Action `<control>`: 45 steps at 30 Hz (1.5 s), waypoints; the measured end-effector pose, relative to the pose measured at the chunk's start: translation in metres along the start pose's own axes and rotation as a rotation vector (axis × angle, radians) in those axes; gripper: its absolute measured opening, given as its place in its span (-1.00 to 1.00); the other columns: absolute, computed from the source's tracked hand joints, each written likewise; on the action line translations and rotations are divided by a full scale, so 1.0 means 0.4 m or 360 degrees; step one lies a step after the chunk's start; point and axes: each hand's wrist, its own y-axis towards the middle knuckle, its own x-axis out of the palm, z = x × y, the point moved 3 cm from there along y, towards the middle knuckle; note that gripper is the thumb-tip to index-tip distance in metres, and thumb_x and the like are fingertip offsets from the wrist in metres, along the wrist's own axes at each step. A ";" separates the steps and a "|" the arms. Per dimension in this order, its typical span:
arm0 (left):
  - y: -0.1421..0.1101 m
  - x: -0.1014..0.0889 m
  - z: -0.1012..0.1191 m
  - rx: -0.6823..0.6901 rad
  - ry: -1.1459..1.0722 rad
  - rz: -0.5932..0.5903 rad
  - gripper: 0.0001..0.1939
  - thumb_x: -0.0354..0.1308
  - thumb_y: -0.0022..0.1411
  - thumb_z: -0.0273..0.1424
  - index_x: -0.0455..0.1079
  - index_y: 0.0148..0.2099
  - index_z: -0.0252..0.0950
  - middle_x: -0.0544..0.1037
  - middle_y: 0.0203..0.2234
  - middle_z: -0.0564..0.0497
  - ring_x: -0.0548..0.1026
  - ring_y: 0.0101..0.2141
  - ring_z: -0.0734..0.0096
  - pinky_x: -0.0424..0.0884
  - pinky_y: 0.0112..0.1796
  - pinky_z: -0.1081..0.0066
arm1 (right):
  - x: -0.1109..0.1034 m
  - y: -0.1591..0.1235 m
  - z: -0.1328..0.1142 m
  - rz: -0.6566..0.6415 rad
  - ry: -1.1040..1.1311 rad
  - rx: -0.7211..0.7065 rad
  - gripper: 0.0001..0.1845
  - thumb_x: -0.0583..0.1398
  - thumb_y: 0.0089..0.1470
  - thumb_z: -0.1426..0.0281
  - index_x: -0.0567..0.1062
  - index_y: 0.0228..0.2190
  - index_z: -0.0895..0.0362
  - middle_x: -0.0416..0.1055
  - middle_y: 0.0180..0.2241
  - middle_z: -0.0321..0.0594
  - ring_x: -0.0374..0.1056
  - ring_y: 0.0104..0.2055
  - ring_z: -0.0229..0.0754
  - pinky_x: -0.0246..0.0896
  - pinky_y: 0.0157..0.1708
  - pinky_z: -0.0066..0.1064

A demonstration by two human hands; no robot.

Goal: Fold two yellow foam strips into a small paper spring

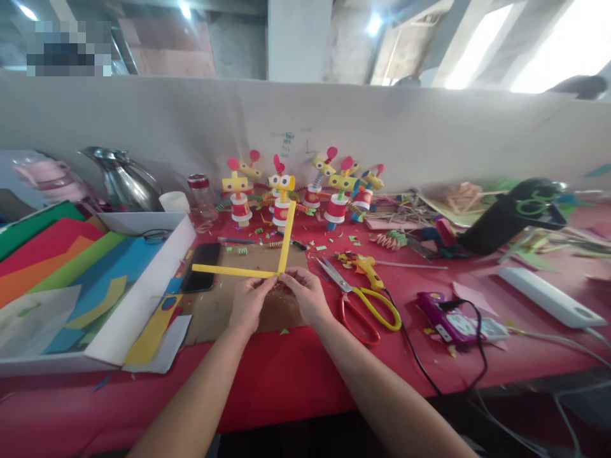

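Two narrow yellow paper strips [287,239] meet at a corner between my fingertips, one pointing up and away, the other stretching out to the left. My left hand [251,302] pinches the strips near the joint. From the other side my right hand [305,292] pinches the same corner, its fingers closed. Both hands are just above a brown cardboard sheet [214,318] on the red table. Under the left-pointing strip lies a black phone [205,254]. Scissors [356,292] with one red and one yellow handle lie partly open right of my right hand.
Several paper robot figures [240,205] stand at the back by the partition. A white box [143,286] of coloured paper sits left. Right are a yellow glue gun [367,267], a purple power strip [449,321] with cables, and a black container [501,213]. Paper scraps dot the table.
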 end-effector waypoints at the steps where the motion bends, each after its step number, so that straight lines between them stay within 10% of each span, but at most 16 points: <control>1: -0.001 0.002 0.002 0.0002 -0.0007 -0.0028 -0.71 0.36 -0.14 -0.23 0.56 -0.40 -0.35 0.58 -0.57 -0.02 0.49 -0.50 0.37 0.35 -0.37 0.41 | -0.001 0.001 -0.001 0.0005 -0.0045 -0.0032 -0.82 0.29 -0.11 0.29 0.52 -0.43 0.13 0.47 -0.51 -0.29 0.37 -0.49 -0.27 0.32 -0.44 -0.45; 14: 0.013 -0.002 -0.004 0.0017 -0.0157 -0.0091 -0.75 0.38 -0.16 -0.29 0.54 -0.42 -0.35 0.56 -0.58 -0.01 0.44 -0.54 0.47 0.33 -0.39 0.44 | -0.001 -0.016 -0.019 -0.0016 -0.0502 -0.0385 -0.84 0.24 -0.01 0.31 0.53 -0.35 0.10 0.46 -0.43 -0.25 0.37 -0.43 -0.23 0.31 -0.38 -0.41; 34: 0.006 0.009 0.010 -0.0040 -0.0281 -0.0029 -0.79 0.38 -0.18 -0.33 0.51 -0.48 -0.35 0.54 -0.62 0.02 0.45 -0.56 0.46 0.35 -0.41 0.43 | 0.005 -0.007 -0.007 -0.0051 -0.0016 -0.0034 -0.77 0.26 -0.06 0.25 0.55 -0.38 0.14 0.51 -0.49 -0.25 0.40 -0.49 -0.23 0.36 -0.40 -0.38; 45: 0.007 0.009 0.000 0.0000 -0.0242 -0.0065 -0.78 0.39 -0.18 -0.32 0.52 -0.47 -0.34 0.55 -0.59 0.02 0.45 -0.52 0.47 0.33 -0.38 0.45 | 0.004 -0.010 -0.005 -0.0013 -0.0191 -0.0216 -0.79 0.31 -0.12 0.28 0.47 -0.41 0.12 0.44 -0.52 -0.32 0.37 -0.51 -0.26 0.33 -0.43 -0.41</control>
